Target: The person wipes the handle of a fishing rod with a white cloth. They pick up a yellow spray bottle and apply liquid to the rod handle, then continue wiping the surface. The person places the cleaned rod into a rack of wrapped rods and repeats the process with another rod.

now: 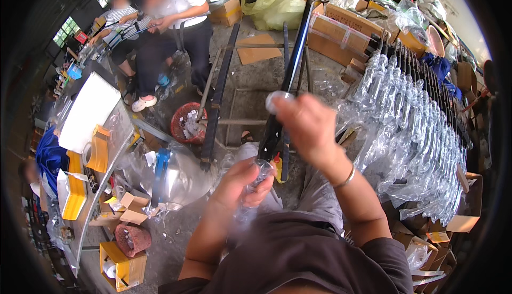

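Observation:
A long, dark glossy rod, which looks like a fishing rod, slants up and away in front of my body. My left hand is closed around its near end, where a clear plastic sleeve covers it and hangs below my fingers. Higher up, my right hand is blurred by motion beside the rod. Its fingers are closed on what looks like a roll of clear tape, held against or just in front of the rod. Whether a strip of tape runs from it cannot be made out.
A metal stand with dark padded bars is ahead. At right, several rods in plastic sleeves lean in a row. A red basket is on the floor, with a cluttered table at left. Two people sit beyond; cardboard boxes are behind.

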Demonstrator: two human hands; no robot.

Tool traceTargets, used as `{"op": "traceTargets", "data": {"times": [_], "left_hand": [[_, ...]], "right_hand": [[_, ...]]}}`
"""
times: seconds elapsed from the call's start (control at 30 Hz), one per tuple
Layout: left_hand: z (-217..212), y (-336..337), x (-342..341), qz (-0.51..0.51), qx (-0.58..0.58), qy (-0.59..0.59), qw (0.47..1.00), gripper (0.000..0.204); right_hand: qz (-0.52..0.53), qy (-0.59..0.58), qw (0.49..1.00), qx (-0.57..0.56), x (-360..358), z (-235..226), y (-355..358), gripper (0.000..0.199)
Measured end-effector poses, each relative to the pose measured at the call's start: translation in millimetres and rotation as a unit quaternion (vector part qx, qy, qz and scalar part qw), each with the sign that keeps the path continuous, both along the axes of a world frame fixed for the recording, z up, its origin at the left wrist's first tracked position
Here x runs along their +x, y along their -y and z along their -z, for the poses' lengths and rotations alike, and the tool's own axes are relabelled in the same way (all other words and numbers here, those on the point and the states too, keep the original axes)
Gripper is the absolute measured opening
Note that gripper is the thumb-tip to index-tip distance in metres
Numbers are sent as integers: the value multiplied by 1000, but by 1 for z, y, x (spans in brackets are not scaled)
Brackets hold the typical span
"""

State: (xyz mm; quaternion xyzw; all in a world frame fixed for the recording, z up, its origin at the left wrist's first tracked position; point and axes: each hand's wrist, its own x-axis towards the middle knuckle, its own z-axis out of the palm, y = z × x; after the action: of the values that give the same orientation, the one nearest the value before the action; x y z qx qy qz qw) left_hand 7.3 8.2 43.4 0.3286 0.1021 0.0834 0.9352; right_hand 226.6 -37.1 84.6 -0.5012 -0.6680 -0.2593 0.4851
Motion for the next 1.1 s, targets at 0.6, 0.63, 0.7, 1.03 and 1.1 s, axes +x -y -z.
{"op": "traceTargets", "data": {"times": [0.6,0.63,0.7,1.03,1.1], "left_hand": [[-16,11,18,-131,333,-184,915,28],[-17,10,20,-135,350,-194,906,28],[-5,8,18,-151,398,-194,884,29],[1,11,18,-166,485,-221,830,32],[-2,12,21,-168,510,-230,812,33]], "right_hand": [[-2,67,997,-35,1,10,5,28],[-19,76,996,-33,-9,17,10,27],[-59,100,987,-111,-28,19,27,27],[-44,49,995,-70,3,22,11,23],[22,-21,999,-32,18,4,-3,23]]}}
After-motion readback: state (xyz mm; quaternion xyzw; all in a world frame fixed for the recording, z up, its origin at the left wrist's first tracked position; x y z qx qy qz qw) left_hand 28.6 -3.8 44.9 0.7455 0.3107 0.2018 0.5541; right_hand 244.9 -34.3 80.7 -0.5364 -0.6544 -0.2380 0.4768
